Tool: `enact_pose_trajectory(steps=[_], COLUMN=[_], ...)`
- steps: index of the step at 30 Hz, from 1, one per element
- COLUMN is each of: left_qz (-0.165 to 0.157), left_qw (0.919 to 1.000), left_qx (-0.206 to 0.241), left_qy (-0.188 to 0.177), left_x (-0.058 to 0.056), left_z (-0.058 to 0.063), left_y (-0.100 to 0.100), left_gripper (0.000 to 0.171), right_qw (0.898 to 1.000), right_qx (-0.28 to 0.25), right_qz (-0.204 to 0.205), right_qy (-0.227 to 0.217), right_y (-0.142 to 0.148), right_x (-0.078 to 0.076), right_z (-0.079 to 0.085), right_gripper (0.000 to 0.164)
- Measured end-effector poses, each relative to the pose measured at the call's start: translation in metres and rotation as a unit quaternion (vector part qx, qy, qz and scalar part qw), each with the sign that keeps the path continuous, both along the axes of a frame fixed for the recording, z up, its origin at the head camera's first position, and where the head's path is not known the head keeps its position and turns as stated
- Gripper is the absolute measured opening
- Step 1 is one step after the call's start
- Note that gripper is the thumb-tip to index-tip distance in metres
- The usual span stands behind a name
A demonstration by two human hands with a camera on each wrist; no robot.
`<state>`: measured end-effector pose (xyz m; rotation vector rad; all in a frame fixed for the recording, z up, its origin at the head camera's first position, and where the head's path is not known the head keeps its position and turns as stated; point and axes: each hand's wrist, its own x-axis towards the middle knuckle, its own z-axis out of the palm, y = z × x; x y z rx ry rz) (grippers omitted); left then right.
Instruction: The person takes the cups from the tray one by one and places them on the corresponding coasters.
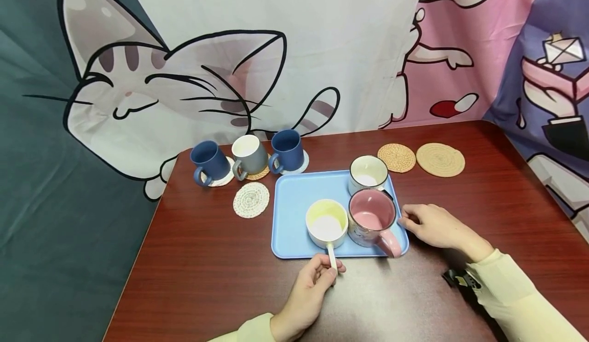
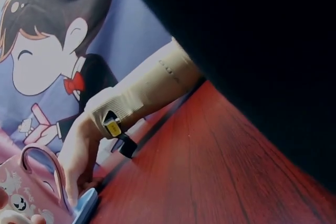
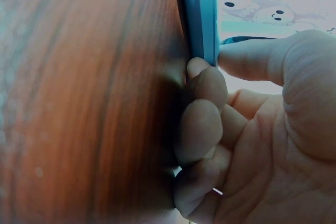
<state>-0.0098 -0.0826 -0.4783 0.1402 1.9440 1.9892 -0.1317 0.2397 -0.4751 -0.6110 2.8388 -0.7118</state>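
My left hand [image 1: 301, 296] pinches the straight handle of a white bowl [image 1: 326, 227] with a pale yellow inside. The bowl stands upright on a light blue tray [image 1: 290, 209], and its handle reaches past the front rim. At the tray's right edge, my right hand [image 1: 434, 227] pinches the rim between thumb and fingers, as the right wrist view shows. Next to the bowl is a pink mug [image 1: 372, 211], its handle toward the front right. Behind it stands a white mug [image 1: 368, 171] with a dark rim. The left wrist view cuts off most of my left hand.
At the back left, a blue mug [image 1: 211, 160], a grey mug [image 1: 250, 155] and another blue mug [image 1: 287, 150] stand on coasters. A white woven coaster [image 1: 251, 200] lies left of the tray. Two straw coasters [image 1: 397, 158] lie at the back right, before a printed curtain.
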Motion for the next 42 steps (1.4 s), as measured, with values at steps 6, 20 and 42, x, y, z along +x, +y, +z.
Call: enact_pose_trajectory(steps=[6, 20, 42], left_qz=[0.003, 0.055, 0.124], left_qw=[0.9999, 0.9937, 0.9648], left_qx=[-0.011, -0.076, -0.199], left_qy=[0.0, 0.062, 0.119], left_x=[-0.003, -0.015, -0.048], left_z=[0.001, 0.005, 0.01], left_y=[0.004, -0.01, -0.051], left_gripper=[0.024, 0.035, 0.044], right_qw=[1.0, 1.0, 1.0], right_qx=[-0.003, -0.004, -0.001], right_qz=[0.005, 0.008, 0.005], right_qy=[0.004, 0.006, 0.004], right_y=[-0.001, -0.001, -0.001], right_x=[0.0, 0.001, 0.001], right_z=[0.001, 0.004, 0.004], right_gripper=[0.034, 0.034, 0.035])
